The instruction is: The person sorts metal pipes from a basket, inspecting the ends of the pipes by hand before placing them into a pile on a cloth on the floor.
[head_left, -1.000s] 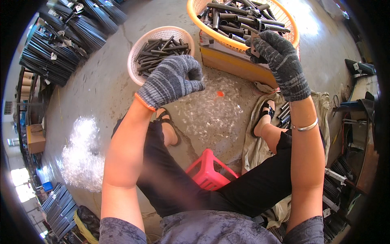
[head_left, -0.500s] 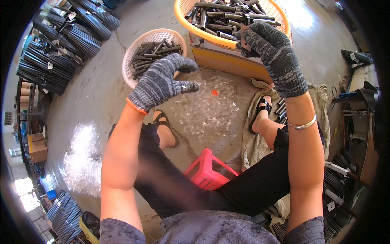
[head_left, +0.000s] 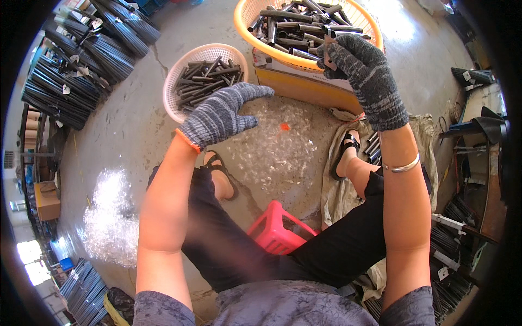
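Both my hands wear grey striped knit gloves. My left hand [head_left: 217,113] is empty, its fingers stretched out and the thumb held apart, in front of the pink-white basket [head_left: 168,89] of short dark tubes [head_left: 204,81]. My right hand [head_left: 370,76] is closed on a small flat brownish piece, like a blade [head_left: 328,52], pinched between thumb and fingers. It hovers at the near right rim of the orange-yellow basket [head_left: 247,39], which is heaped with larger dark tubes [head_left: 296,27].
The larger basket stands on a cardboard box [head_left: 304,87]. Clear plastic scraps [head_left: 277,152] litter the floor between my feet, with an orange bit [head_left: 285,127] among them. A pink stool [head_left: 276,228] is beneath me. Bundled dark rods [head_left: 65,87] lie left; a sack cloth [head_left: 337,190] lies right.
My left hand has dropped slightly toward me, its thumb drawing back to the left. My right hand keeps its pinch on the flat piece and has barely moved.
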The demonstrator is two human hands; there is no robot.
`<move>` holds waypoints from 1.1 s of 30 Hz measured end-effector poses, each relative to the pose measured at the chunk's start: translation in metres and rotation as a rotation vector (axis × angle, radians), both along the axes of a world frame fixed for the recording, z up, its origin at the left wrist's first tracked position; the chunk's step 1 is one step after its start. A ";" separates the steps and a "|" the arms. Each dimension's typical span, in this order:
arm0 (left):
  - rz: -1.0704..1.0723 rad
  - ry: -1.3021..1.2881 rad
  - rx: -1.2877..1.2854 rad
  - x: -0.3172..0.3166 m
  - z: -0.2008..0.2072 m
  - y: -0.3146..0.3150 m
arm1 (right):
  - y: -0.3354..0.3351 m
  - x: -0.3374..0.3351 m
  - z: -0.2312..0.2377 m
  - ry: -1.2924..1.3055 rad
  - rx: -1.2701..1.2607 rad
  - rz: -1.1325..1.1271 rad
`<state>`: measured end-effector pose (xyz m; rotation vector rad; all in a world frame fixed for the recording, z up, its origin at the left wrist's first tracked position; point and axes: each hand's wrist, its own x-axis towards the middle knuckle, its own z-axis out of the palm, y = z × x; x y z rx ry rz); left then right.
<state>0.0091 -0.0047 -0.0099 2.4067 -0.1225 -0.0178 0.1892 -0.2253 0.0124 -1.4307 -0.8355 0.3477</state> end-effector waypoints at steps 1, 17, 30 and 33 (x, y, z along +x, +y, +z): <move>0.019 -0.012 0.032 -0.001 0.000 0.000 | -0.001 0.002 -0.001 0.012 0.012 0.014; 0.013 0.039 0.187 -0.023 -0.010 0.021 | -0.213 0.128 -0.026 0.418 0.241 -0.342; 0.039 0.396 0.133 -0.016 -0.008 0.006 | -0.438 -0.083 -0.361 1.262 -0.762 -1.130; 0.052 0.393 0.133 -0.011 -0.007 0.003 | -0.462 -0.093 -0.400 1.313 -0.517 -1.025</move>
